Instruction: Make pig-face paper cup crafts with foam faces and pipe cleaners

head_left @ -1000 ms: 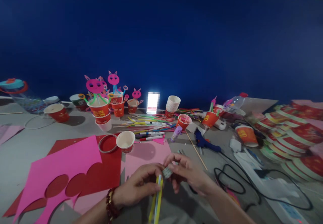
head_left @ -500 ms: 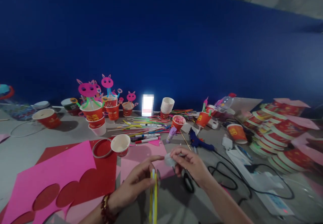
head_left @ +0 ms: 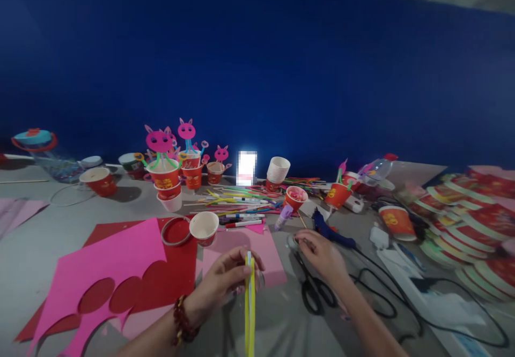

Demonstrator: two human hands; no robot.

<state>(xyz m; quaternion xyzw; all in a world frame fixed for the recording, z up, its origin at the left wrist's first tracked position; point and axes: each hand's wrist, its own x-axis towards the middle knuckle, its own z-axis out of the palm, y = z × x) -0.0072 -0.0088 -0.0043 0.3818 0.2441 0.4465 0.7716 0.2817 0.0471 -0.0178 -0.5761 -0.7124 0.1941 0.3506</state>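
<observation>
My left hand, with a dark bead bracelet at the wrist, is closed around several yellow and pale pipe cleaners. They stand in a narrow bundle between thumb and fingers. Part of a rounded clear thing shows behind these fingers; its kind is unclear. My right hand has its fingers curled low over the table, the tips at a small round translucent thing. Black-handled scissors lie just below that hand. Light pink paper lies between and beyond the hands.
Cut magenta sheet and red sheet lie left. A white-lined paper cup stands ahead. Pipe cleaners are piled behind. A blue glue gun trails its cord right, near a power strip and stacked red cups.
My right hand has moved right and down toward the table with the translucent thing, away from my left hand. The scissors show more fully. The view has turned slightly left.
</observation>
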